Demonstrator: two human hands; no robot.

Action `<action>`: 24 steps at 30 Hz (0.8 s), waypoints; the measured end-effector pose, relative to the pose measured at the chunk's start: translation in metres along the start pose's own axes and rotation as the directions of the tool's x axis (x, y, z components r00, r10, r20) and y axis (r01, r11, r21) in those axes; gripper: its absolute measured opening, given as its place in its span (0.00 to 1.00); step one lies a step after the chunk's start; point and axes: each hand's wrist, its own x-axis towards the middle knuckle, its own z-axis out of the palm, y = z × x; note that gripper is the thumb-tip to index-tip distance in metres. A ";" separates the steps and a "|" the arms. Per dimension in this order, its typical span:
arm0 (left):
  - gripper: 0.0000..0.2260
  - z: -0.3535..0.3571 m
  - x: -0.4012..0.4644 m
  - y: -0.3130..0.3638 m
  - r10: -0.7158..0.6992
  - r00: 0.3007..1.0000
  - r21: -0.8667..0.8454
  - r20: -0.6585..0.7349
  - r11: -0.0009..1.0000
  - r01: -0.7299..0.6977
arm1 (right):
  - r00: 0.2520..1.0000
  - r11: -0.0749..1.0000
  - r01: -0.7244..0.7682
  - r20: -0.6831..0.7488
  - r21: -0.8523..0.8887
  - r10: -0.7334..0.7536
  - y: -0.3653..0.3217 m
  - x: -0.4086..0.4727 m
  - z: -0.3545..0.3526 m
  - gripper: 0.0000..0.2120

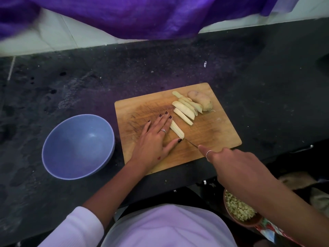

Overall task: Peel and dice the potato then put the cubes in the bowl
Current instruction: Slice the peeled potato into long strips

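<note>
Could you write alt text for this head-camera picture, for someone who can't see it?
On a wooden cutting board, a person's left hand steadies a potato strip while the right hand holds a knife against it. More potato slices lie behind, and an empty blue bowl sits left on the dark counter.

bare board right of slices, bowl flanking left

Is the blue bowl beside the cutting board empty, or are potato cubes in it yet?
Empty. The bowl's bare blue inside shows all the way down; the potato slices all lie on the cutting board.
</note>
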 end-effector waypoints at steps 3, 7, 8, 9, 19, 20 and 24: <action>0.35 -0.002 0.000 0.001 -0.027 0.999 -0.119 -0.035 0.993 0.022 | 0.997 0.996 -0.033 -0.073 0.083 0.040 0.009 -0.001 0.012 0.35; 0.41 -0.008 0.005 0.009 -0.193 0.980 -0.208 -0.056 0.962 0.178 | 0.980 0.962 -0.058 -0.171 0.267 0.106 0.020 0.005 0.028 0.31; 0.42 -0.009 0.007 0.011 -0.212 0.975 -0.202 -0.065 0.960 0.195 | 0.979 0.949 -0.047 -0.176 0.312 0.106 0.023 0.007 0.031 0.31; 0.41 -0.009 0.008 0.014 -0.218 0.973 -0.200 -0.075 0.959 0.200 | 0.979 0.936 -0.036 -0.175 0.350 0.103 0.024 0.009 0.033 0.31; 0.39 0.000 0.009 0.032 -0.293 0.938 -0.213 -0.184 0.944 0.253 | 0.958 0.862 0.137 -0.286 0.488 0.009 0.039 0.034 0.039 0.24; 0.39 0.000 0.009 0.034 -0.289 0.936 -0.207 -0.199 0.946 0.248 | 0.955 0.851 0.156 -0.296 0.502 0.000 0.040 0.035 0.039 0.24; 0.39 0.000 0.008 0.038 -0.319 0.916 -0.197 -0.245 0.941 0.275 | 0.953 0.829 0.196 -0.302 0.524 -0.034 0.041 0.038 0.039 0.23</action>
